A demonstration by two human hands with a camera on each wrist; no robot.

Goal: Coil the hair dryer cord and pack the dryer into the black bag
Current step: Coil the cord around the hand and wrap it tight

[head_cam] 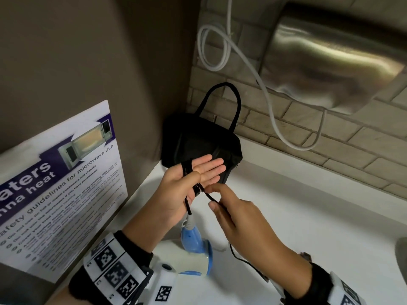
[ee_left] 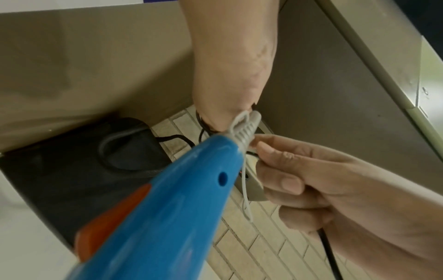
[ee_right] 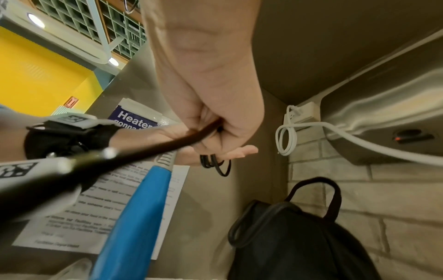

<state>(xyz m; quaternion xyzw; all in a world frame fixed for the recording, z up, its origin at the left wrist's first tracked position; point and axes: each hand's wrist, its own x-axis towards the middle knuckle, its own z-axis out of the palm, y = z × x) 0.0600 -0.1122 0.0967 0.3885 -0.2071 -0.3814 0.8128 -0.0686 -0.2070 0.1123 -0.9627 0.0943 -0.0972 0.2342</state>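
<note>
The blue and cream hair dryer (head_cam: 193,249) is hanging just above the white counter (head_cam: 308,216), dangling by its cord (head_cam: 189,172). The right hand (head_cam: 237,216) is pinching a free stretch of that black cord between thumb and forefinger, its other fingers curled. The left hand (head_cam: 193,179) is lying palm up with 4 fingers straight, several loops wound around the palm. Beyond them the black bag (head_cam: 198,142) is sitting in the corner against the brick wall (head_cam: 286,119).

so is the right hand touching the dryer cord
Touching. The head view shows the right hand pinching the black cord between thumb and forefinger beside the left hand.
</note>
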